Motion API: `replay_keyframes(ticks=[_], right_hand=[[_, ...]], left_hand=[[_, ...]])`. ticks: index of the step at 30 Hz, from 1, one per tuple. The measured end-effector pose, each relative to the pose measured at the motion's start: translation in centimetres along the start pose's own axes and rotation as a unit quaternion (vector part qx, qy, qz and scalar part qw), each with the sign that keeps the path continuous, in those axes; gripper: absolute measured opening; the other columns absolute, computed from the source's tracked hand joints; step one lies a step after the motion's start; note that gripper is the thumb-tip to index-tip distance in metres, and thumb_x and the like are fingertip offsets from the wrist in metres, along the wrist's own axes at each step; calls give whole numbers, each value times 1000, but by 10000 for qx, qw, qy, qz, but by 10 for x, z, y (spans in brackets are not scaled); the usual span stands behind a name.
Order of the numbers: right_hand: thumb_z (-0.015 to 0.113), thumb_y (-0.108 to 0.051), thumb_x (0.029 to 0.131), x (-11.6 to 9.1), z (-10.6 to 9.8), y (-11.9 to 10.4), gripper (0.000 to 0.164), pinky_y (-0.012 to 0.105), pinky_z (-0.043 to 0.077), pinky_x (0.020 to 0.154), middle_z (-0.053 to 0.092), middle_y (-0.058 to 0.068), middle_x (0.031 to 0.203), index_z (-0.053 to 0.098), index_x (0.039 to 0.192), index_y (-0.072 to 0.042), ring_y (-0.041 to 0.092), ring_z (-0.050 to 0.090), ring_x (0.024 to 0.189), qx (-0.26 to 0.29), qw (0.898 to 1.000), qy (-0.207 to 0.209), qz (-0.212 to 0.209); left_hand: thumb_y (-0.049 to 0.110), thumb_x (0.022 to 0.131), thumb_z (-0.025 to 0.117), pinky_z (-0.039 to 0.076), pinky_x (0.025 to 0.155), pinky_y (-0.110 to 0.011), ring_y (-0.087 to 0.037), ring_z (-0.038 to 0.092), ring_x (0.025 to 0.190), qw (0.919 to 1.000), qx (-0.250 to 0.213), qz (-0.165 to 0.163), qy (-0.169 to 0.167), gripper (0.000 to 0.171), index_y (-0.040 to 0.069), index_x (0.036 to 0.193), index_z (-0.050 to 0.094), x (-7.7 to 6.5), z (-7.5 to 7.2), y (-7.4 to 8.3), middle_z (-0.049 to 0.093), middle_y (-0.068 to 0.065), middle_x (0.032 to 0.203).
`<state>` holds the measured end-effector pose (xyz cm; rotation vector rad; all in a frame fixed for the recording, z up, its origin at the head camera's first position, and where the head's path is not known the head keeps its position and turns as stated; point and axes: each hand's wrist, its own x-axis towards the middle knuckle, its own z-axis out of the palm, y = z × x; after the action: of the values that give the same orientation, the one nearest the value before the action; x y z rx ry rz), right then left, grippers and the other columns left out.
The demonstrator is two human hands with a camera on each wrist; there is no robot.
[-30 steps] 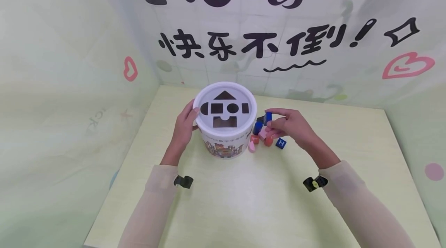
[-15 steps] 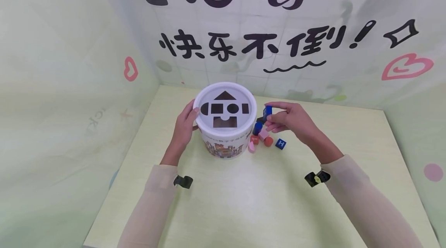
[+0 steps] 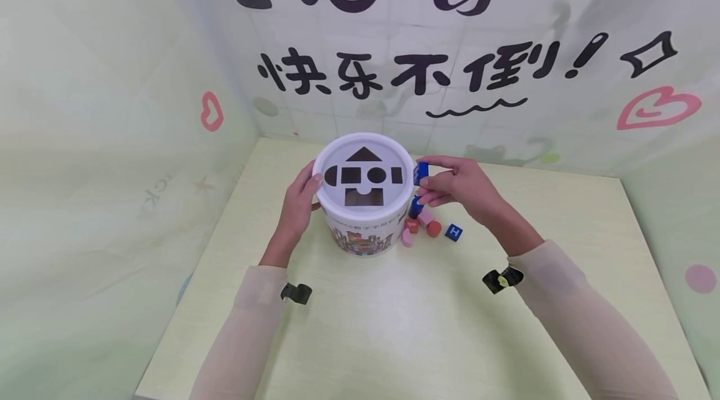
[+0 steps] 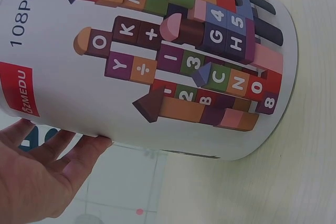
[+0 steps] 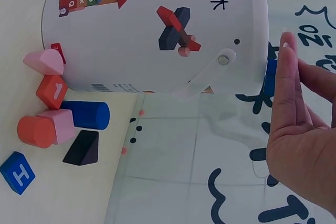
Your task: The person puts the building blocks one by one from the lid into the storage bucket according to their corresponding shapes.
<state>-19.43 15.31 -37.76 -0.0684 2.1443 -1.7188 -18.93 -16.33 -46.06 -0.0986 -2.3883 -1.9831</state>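
A white toy-block bucket (image 3: 365,237) stands on the table, its lid (image 3: 394,197) cut with triangular, round, square and other openings. My left hand (image 3: 296,203) holds the bucket's left side, thumb at the rim and fingers against the wall, as the left wrist view shows. Between thumb and fingers, my right hand (image 3: 464,186) pinches a blue letter block (image 3: 420,173) beside the right rim of the lid. In the right wrist view the fingers hide most of that block (image 5: 271,77).
Right of the bucket lie a blue cylinder (image 5: 89,115), a pink block (image 5: 62,124), a red cylinder (image 5: 37,131), a red cube (image 5: 51,91), a pink rounded block (image 5: 44,62), a dark triangular block (image 5: 81,148) and a blue H block (image 3: 454,232). A printed wall hanging (image 3: 365,115) rises behind.
My right hand has lifted the blue letter block off the pile and brought it up and left to the bucket's rim. The left hand and bucket stay put.
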Motion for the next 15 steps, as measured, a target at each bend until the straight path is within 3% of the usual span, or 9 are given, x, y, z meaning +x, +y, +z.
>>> replay_keyframes(ticks=[15], right_hand=[[65, -14, 93, 14, 12, -9, 45, 38, 61, 77, 72, 16, 94, 55, 137, -11, 28, 72, 80, 100, 9999, -112, 54]], left_hand=[[45, 100, 44, 56, 89, -52, -30, 58, 116, 10000, 9, -29, -14, 53, 25, 149, 41, 1, -1, 0, 52, -7, 142]])
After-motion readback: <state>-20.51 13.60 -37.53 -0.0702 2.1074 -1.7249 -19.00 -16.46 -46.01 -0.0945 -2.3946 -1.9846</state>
